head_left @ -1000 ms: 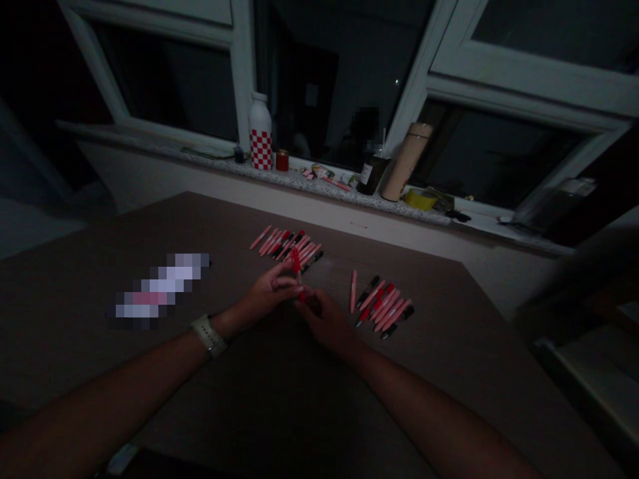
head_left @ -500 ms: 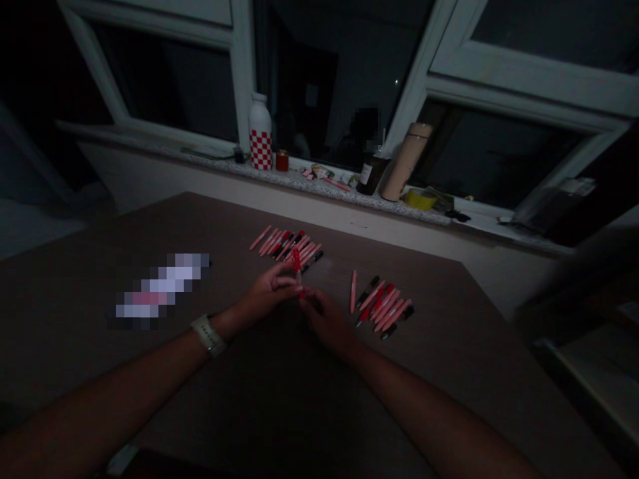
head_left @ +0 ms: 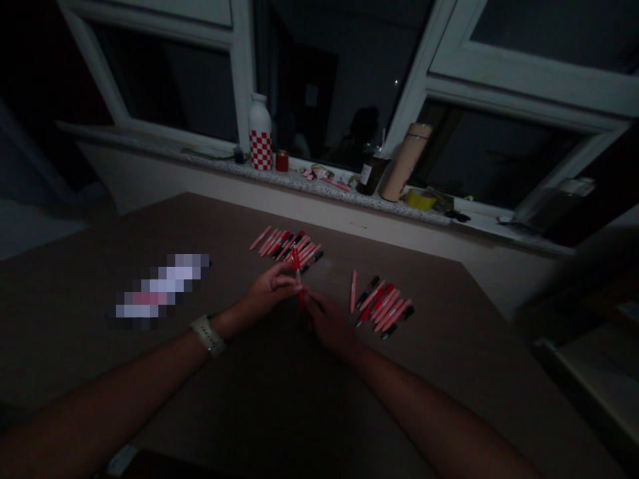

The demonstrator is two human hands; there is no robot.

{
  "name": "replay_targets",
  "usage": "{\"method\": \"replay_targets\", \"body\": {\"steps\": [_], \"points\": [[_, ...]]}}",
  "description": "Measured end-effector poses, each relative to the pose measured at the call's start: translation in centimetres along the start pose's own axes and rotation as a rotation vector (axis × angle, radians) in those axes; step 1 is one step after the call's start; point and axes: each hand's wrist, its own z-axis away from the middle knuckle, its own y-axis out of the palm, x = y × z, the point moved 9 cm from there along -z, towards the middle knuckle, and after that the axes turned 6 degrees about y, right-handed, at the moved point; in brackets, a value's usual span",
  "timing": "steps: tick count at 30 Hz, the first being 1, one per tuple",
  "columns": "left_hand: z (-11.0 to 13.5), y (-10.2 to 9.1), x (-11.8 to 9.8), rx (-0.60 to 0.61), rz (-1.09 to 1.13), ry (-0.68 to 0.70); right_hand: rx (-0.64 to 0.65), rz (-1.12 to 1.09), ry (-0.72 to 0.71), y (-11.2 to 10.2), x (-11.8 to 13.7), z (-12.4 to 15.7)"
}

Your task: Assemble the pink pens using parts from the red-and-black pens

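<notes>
The fingers (head_left: 288, 283) of the left hand (head_left: 269, 289) close on a red pen (head_left: 298, 274) standing nearly upright, while the fingertips (head_left: 310, 301) of the right hand (head_left: 325, 324) seem to pinch its lower end; the dim light hides how firmly. The step in hand looks like working this one pen between both hands, and the next move calls for a steady hold. A pale watch (head_left: 208, 336) circles the left wrist. Around the hands, on a brown table (head_left: 224, 226), loose pens (head_left: 284, 245) lie at 12 o'clock and more pens (head_left: 382, 306) at 3 o'clock. Farther off, on the sill (head_left: 224, 166), stand a checked bottle (head_left: 260, 133) and a dark jar (head_left: 372, 174) — its label is too small to read, and no brand shows.
</notes>
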Motion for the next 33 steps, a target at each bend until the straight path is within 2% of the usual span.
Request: {"method": "replay_targets", "body": {"steps": [10,17,21,33], "points": [[-0.2,-0.4,0.4,0.002,-0.014,0.008,-0.084,0.089,0.015,-0.6,-0.3,0.1],[-0.4,-0.5,0.1,-0.014,-0.074,0.021,-0.052,0.021,0.001,-0.1,-0.5,0.0],[-0.5,-1.0,0.0,-0.07,-0.103,0.022,-0.03,-0.015,-0.015,0.0,-0.2,0.1],[-0.5,-2.5,-0.7,-0.214,-0.131,0.066,-0.019,0.112,-0.074,0.2,0.3,0.2]]}}
